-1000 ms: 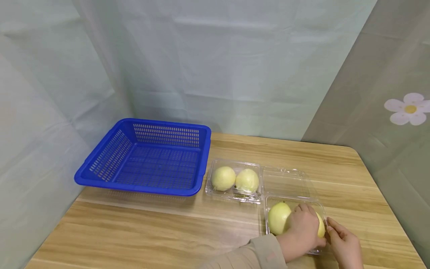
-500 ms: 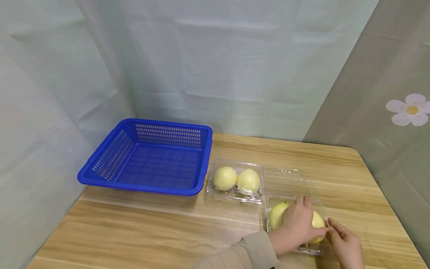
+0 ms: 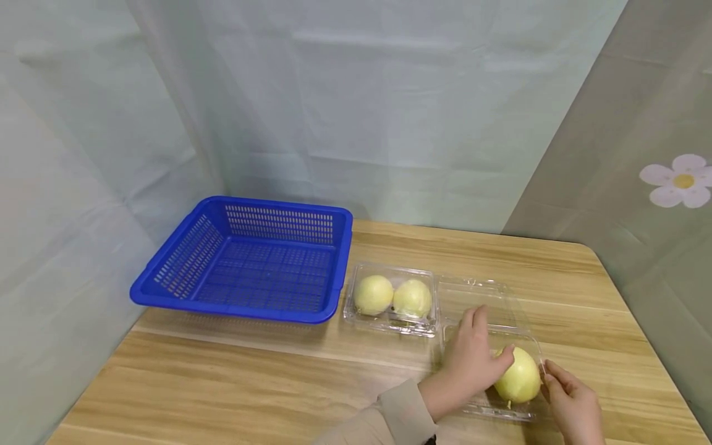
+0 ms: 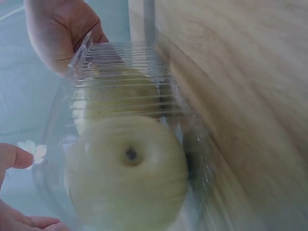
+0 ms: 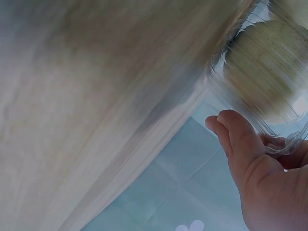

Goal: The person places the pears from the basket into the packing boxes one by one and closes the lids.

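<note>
An open clear plastic clamshell box (image 3: 497,413) with two pale yellow pears lies at the right front of the table. Its right pear (image 3: 518,377) shows in the head view; the left pear (image 4: 127,178) is hidden there by my left hand (image 3: 470,361) but shows large in the left wrist view. That hand is spread over the box's left half, thumb towards the right pear, and grips nothing. My right hand (image 3: 573,402) pinches the rim at the box's right side, thumb and fingers on the plastic in the right wrist view (image 5: 269,178).
A shut clear box (image 3: 389,329) with two more pears stands just left and behind. The working box's lid (image 3: 473,300) lies folded back. At the left stands a blue plastic basket (image 3: 236,313) with slotted sides. Curtains hang behind the wooden table (image 3: 250,383).
My left hand has shifted left from between the pears to over the left one, and its fingers have opened out. The right pear is now uncovered. My right hand stays at the rim.
</note>
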{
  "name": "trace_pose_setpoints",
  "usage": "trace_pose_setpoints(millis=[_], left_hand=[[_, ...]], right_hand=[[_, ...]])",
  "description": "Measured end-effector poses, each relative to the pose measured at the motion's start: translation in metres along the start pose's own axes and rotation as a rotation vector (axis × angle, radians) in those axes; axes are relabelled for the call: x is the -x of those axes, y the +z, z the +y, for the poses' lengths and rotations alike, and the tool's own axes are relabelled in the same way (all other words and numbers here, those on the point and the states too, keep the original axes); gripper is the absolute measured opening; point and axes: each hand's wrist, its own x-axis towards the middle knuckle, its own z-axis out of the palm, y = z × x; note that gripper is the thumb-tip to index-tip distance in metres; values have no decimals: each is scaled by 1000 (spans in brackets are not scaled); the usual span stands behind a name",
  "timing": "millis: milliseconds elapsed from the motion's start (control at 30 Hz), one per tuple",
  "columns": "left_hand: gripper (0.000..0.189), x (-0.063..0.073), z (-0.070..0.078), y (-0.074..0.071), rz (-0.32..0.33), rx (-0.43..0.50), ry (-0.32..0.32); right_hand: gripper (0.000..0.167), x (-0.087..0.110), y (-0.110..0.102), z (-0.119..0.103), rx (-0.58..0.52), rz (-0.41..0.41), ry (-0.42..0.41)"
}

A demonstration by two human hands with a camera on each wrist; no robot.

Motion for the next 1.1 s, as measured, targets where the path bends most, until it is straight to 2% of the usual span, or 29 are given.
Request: trace_pose_setpoints(millis=[233, 500, 633, 800, 933, 1100], left_hand=[[62, 10, -11, -6, -6, 190, -20], [72, 27, -20, -5, 24, 303, -125], [75, 31, -22, -3, 16, 353, -171], [82, 32, -23, 0, -31, 388, -227], [88, 32, -22, 1, -70, 405, -278], [91, 30, -20, 0, -96, 407, -307]], right_hand=[[41, 1, 0, 1, 29, 38, -15], [41, -1, -3, 4, 76, 36, -3], [41, -2, -5, 5, 82, 39, -10], [43, -5, -10, 3, 145, -34, -17], [47, -9, -17, -3, 236, -117, -43], [50, -16, -26, -10, 303, -194, -77]])
